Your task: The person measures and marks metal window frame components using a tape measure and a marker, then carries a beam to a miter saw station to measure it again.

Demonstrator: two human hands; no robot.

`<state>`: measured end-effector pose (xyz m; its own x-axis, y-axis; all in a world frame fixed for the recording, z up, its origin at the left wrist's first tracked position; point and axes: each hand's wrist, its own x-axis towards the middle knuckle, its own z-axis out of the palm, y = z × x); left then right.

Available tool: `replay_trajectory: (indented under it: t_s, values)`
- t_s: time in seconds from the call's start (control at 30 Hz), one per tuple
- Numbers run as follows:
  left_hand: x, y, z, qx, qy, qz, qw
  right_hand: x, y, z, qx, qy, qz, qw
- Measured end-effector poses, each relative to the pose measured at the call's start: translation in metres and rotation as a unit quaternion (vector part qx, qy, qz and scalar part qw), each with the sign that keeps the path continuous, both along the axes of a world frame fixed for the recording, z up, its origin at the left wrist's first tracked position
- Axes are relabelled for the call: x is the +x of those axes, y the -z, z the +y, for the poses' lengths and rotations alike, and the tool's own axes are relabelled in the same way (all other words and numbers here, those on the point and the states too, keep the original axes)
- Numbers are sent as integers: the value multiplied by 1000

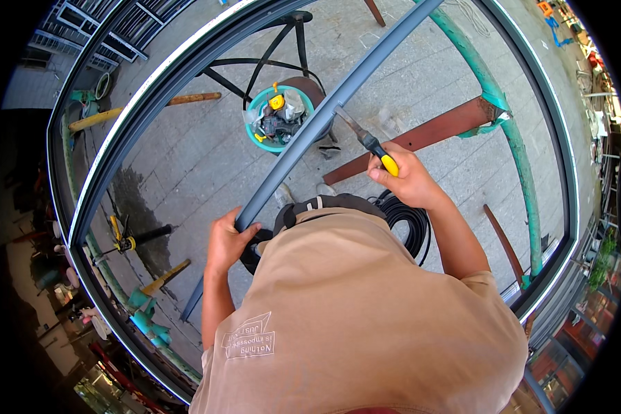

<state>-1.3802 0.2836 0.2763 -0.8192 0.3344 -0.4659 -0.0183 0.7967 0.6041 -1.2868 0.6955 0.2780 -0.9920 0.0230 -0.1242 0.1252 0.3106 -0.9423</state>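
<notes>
The grey bar (pixel 283 163) runs slantwise in front of the person, across the big dark-edged frame (pixel 562 148); from where I stand I can't tell whether it is fastened to it. The left hand (pixel 229 238) has its fingers wrapped around the bar low down, thumb over the near face, with no gap to speak of. The right hand (pixel 406 174) has its fingers closed round the yellow-and-black handle of a hand tool (pixel 372 143), whose flat metal end points at the bar's edge; it meets the bar or nearly does.

To work well here, I'd hold the bar firmly, keep the blade low against the edge, and push in short, light strokes, away from the left hand, so a slip neither gouges the surface nor finds skin.

Behind the bar sits a turquoise bucket (pixel 268 146) of tools, partly covered by it, near a black-legged stand (pixel 301 45). A rust-brown beam (pixel 435 131) reaches past the right hand to a green pipe (pixel 521 165) and may cramp the elbow. A coil of black hose (pixel 412 224) lies by the right forearm, a likely trip underfoot.
</notes>
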Motion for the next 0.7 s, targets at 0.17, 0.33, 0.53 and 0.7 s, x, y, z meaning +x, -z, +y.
replay_trajectory:
  t_s: [0.17, 0.33, 0.53, 0.7]
  values:
    - [-17, -6, 4, 147, 92, -118, 978, 1, -5, 0, -11, 7, -11, 1000]
    - [-43, -20, 52, 382, 28, -390, 837, 0, -7, -17, 2, -36, -14, 999]
    - [-28, -18, 97, 161, 71, -158, 972, 3, 3, -21, 46, -41, -35, 997]
    - [-14, 10, 104, -25, 122, 144, 982, -1, 4, -26, 118, -40, -86, 988]
